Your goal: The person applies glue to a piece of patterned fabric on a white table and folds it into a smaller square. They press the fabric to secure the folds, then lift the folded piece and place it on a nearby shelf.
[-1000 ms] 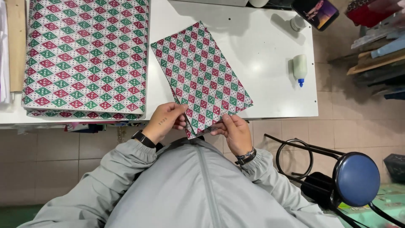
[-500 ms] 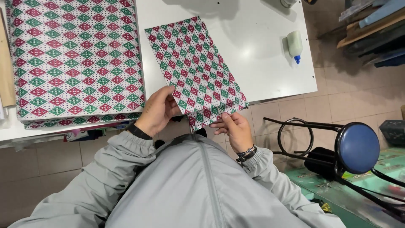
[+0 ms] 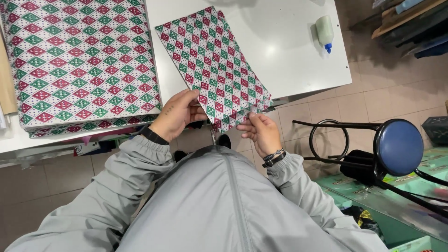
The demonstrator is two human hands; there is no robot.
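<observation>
A folded piece of patterned paper [image 3: 212, 60] with red and green diamonds lies slanted on the white table [image 3: 284, 51], its near end hanging over the table's front edge. My left hand [image 3: 175, 114] grips that near end from the left, thumb on top. My right hand [image 3: 259, 130] pinches the same end at its right corner with thumb and fingers. Both arms wear grey jacket sleeves, with a dark band on each wrist.
A stack of the same patterned sheets [image 3: 79, 60] covers the table's left part. A white glue bottle with a blue tip [image 3: 324, 30] lies at the table's right. A blue round stool [image 3: 399, 147] stands on the tiled floor to my right, beside green boxes.
The view has shifted down and right, so the table sits higher in the frame. Both hands keep their hold on the paper's near end; the left hand has slid slightly along the edge.
</observation>
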